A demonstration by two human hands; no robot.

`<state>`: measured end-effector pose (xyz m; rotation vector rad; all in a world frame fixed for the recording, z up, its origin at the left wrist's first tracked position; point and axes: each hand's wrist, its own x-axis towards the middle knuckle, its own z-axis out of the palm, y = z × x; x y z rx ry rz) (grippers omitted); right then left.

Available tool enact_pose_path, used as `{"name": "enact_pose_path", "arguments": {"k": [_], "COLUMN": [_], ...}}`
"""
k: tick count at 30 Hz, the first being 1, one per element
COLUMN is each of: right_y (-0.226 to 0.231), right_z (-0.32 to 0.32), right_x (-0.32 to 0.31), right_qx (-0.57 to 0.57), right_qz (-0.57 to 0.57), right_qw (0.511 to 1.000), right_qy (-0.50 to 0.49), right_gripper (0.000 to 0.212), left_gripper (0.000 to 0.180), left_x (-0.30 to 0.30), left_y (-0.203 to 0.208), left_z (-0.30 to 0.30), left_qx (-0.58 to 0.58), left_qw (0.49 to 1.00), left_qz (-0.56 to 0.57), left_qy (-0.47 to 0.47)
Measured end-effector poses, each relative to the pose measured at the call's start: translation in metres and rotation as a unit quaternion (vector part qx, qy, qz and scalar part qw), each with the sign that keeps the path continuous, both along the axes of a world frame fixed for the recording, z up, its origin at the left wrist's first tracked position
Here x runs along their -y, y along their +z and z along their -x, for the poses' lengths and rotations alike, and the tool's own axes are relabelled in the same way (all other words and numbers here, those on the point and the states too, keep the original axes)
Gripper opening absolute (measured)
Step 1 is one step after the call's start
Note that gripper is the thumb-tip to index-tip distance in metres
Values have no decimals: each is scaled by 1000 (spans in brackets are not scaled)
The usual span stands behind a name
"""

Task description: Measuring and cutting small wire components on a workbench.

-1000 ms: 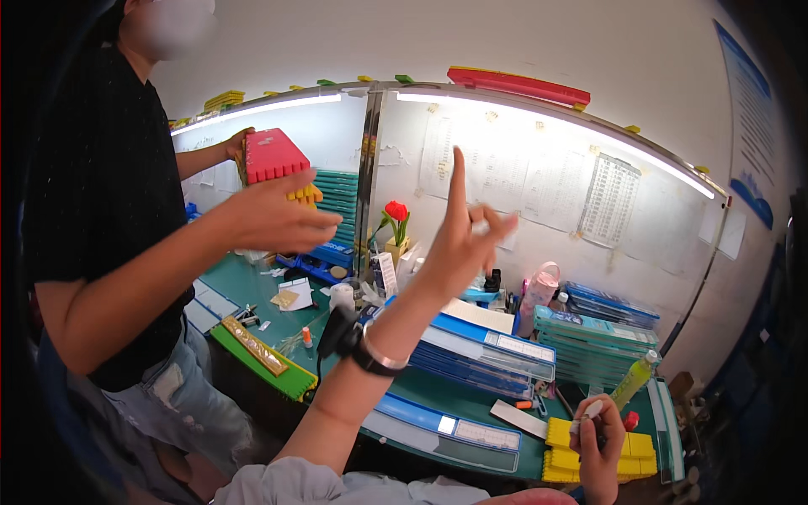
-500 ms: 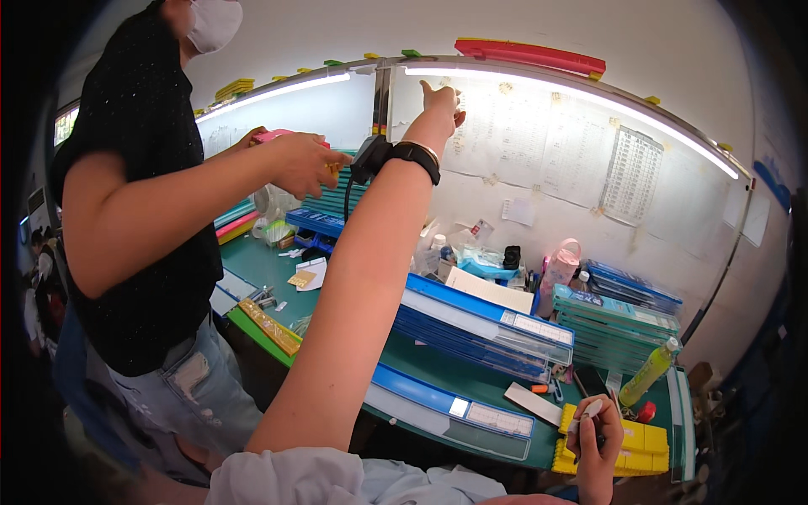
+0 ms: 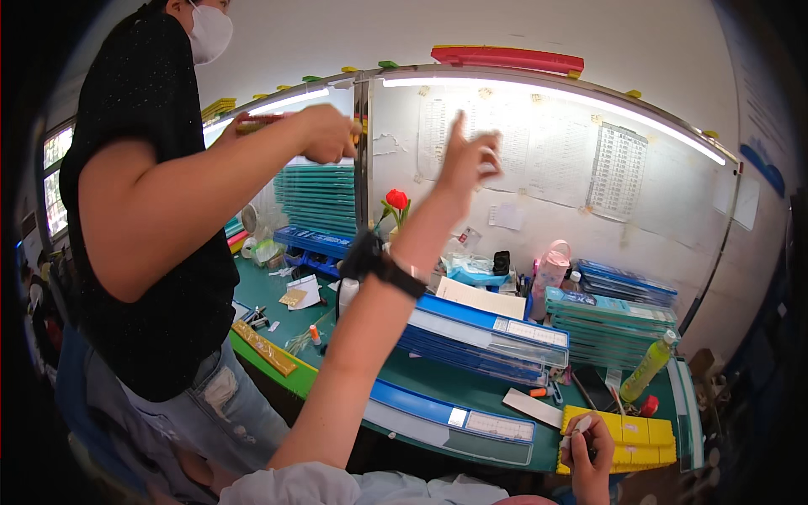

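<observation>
My left hand (image 3: 469, 164) is raised in front of the papers on the wall, above the bench. Its index finger points up, the other fingers are loosely bent, and nothing shows in it. A black band with a dark device sits on that wrist. Low on the right, my right hand (image 3: 592, 454) is closed around a small whitish piece (image 3: 582, 423), whose kind I cannot make out. Yellow ridged blocks (image 3: 644, 432) lie right behind this hand. A long blue-and-clear plastic case (image 3: 438, 412) lies flat along the bench's front edge, left of my right hand.
A person in a black top (image 3: 135, 210) stands close on my left, arms raised. Stacked blue cases (image 3: 480, 332) and teal cases (image 3: 610, 316) stand on the green bench. Farther right is a green-yellow bottle (image 3: 648, 366). A lit metal frame (image 3: 547, 88) spans overhead.
My left hand has come down and shifted right, its index finger now pointing up. The person on my left has raised a hand. My right hand still grips the whitish piece.
</observation>
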<state>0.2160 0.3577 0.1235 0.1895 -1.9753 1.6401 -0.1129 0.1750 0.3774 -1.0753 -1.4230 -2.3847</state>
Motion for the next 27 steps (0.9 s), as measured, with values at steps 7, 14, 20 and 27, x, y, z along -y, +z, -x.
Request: {"name": "enact_pose_path", "arguments": {"k": [7, 14, 20, 27], "right_y": [-3, 11, 9, 12], "right_z": [-37, -30, -11, 4], "right_x": [8, 19, 16, 19], "right_qx": [4, -4, -28, -55], "right_qz": [56, 47, 11, 67], "right_qw": [996, 999, 998, 995], "right_qy": [-62, 0, -49, -53], "right_gripper": [12, 12, 12, 11], "left_gripper": [85, 66, 30, 28], "left_x": [10, 21, 52, 88], "left_y": [-183, -253, -249, -290], "left_z": [-206, -238, -226, -211], "left_qx": [-264, -7, -65, 86], "left_qw": [894, 881, 855, 928], "left_qz": [333, 251, 323, 236], "left_qy": [-144, -400, -400, -276]}}
